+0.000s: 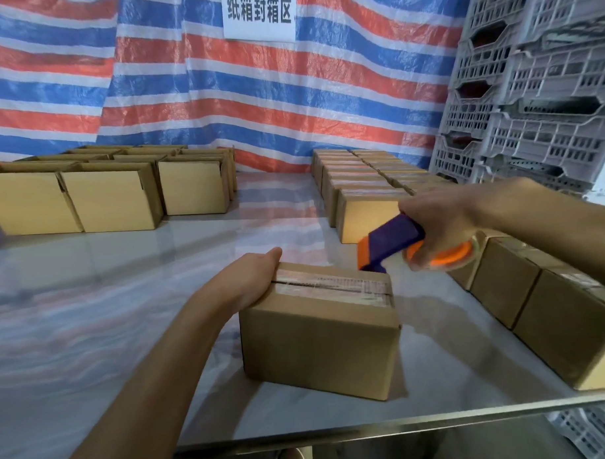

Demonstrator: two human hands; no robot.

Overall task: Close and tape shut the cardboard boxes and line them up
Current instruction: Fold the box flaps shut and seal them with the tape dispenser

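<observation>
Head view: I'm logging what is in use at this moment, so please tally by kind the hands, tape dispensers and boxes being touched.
Hands: 2, left hand and right hand
Tape dispensers: 1, the tape dispenser gripped by the right hand
Boxes touched: 1, the box under the left hand
Total: 4

Motion smears the right hand (pixel 438 224) and the orange reel of the tape dispenser (pixel 390 241) it grips, so we cannot make out the fingers or the roll, and the handle is buried in the fist. The left hand (pixel 248 279) sits at the left end of the box (pixel 318 335), its fingers out of our sight. The sign (pixel 259 14) is cut by the top edge, the open boxes (pixel 111 198) by the left, and the row of taped boxes (pixel 572 326) by the right.
</observation>
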